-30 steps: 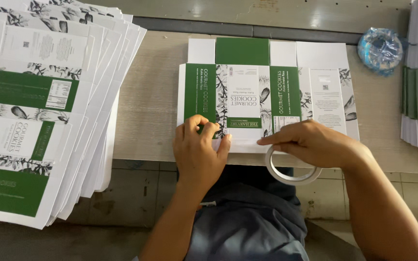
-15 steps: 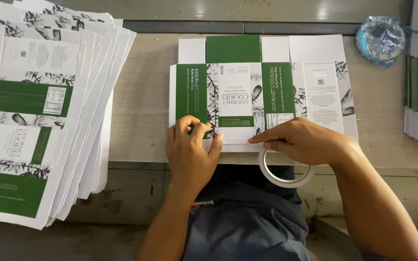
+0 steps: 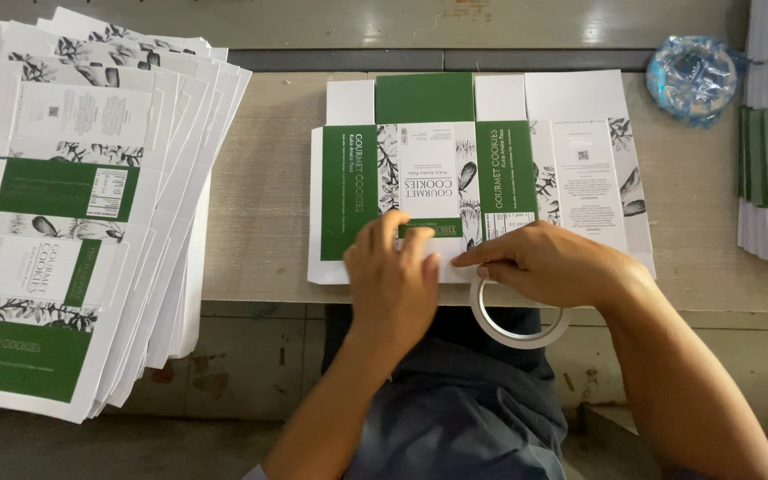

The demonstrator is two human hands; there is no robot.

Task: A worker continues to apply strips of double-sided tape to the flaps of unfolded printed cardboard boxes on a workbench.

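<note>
Cardboard, green and white, an unfolded carton blank (image 3: 482,169) lies flat at the table's (image 3: 268,196) near edge. Her left hand (image 3: 395,276) presses its bottom flap, fingers flat; the right hand (image 3: 544,265) pinches a tape ring (image 3: 517,324) overhanging the edge. Stacked blanks (image 3: 64,222) crowd the left.

A flat, unfolded green-and-white printed cardboard box blank (image 3: 482,169) lies on the pale wooden tabletop (image 3: 268,196), its near edge at the table's front. The left hand (image 3: 393,276) presses flat on that near edge; the right hand (image 3: 540,264) rests just beside it, fingertips touching the card, with a white ring of tape (image 3: 519,322) hanging under it. A fanned stack of identical flat blanks (image 3: 73,213) sits at left, a crumpled blue plastic wrapper (image 3: 693,76) at far right
</note>
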